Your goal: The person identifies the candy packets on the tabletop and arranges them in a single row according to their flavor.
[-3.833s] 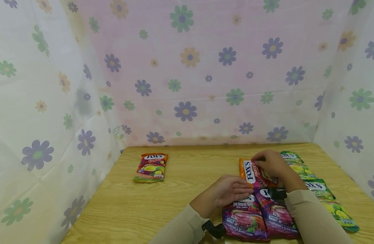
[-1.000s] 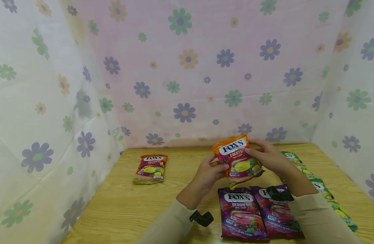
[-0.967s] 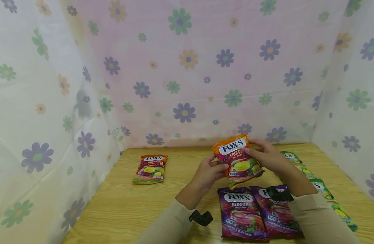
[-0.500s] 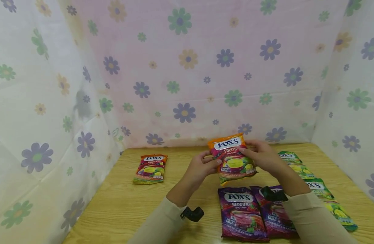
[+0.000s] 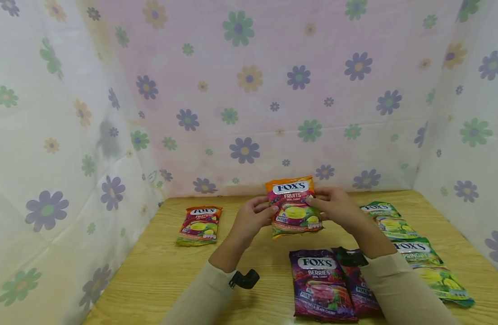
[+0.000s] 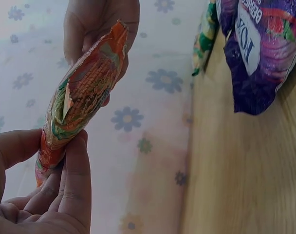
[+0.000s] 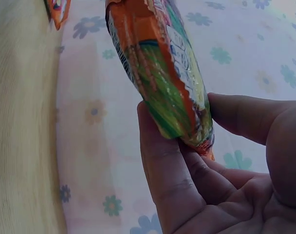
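Note:
Between my two hands, a red and orange Fox's Fruits candy bag (image 5: 294,210) is held up off the table, its printed front toward me. My left hand (image 5: 252,218) pinches its left edge, thumb in front and fingers behind. On the opposite edge, my right hand (image 5: 339,210) pinches the bag the same way. Both wrist views show the candy bag (image 6: 80,95) edge-on; in the right one, thumb and fingers grip its end (image 7: 162,73). Below lie two purple Fox's Berries bags (image 5: 322,284), the right one partly covered by my right forearm.
Another Fox's Fruits bag (image 5: 199,225) lies at the table's left. Green Fox's bags (image 5: 421,253) lie along the right side, partly behind my right arm. Flower-patterned cloth walls (image 5: 249,104) enclose the wooden table (image 5: 172,280) at the back and sides.
The Fruits bag was lying above the purple bags under my right hand; both hands then held it raised. Over the last second it has moved left and turned more upright.

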Motion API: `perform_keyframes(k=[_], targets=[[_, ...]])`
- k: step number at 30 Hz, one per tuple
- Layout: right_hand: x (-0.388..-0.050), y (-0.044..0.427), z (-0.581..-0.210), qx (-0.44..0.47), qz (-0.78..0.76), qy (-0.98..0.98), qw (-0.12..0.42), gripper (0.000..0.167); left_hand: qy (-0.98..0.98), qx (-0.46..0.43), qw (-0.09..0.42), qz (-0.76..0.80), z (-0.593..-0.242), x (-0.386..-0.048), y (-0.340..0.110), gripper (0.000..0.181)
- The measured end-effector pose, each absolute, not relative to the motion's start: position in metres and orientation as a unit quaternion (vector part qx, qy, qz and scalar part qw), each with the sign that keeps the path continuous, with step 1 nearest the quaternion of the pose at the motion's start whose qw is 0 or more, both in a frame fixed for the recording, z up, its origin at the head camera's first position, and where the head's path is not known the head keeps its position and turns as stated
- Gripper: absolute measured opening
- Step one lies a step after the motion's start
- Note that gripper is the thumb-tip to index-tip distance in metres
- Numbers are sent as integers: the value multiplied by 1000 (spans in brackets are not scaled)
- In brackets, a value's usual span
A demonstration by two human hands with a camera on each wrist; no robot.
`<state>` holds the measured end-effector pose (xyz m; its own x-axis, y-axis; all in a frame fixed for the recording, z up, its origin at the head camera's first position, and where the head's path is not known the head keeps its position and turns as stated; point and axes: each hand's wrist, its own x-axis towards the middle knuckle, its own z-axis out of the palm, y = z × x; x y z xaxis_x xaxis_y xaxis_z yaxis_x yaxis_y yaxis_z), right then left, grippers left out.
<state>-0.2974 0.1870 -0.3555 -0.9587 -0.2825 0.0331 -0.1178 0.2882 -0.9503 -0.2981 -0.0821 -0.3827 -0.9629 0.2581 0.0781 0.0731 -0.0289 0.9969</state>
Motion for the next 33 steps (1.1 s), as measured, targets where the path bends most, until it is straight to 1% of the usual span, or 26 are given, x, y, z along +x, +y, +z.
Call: perform_keyframes(k=[6, 13, 21, 29, 33], targets=[[-303, 175, -360, -107, -605, 786, 72, 69, 702, 104, 41, 703, -381, -300, -96, 48], [-306, 156, -362, -97, -648, 752, 75, 61, 711, 87, 13, 698, -377, -299, -112, 45], [-311, 131, -365, -99, -694, 709, 71, 51, 702, 66, -2, 709, -378, -304, -131, 44], [-316, 107, -370, -66, -719, 691, 40, 41, 705, 49, -22, 707, -378, -308, -144, 41], [-318, 95, -376, -54, -739, 670, 37, 36, 707, 33, -32, 706, -379, -310, -151, 38]])
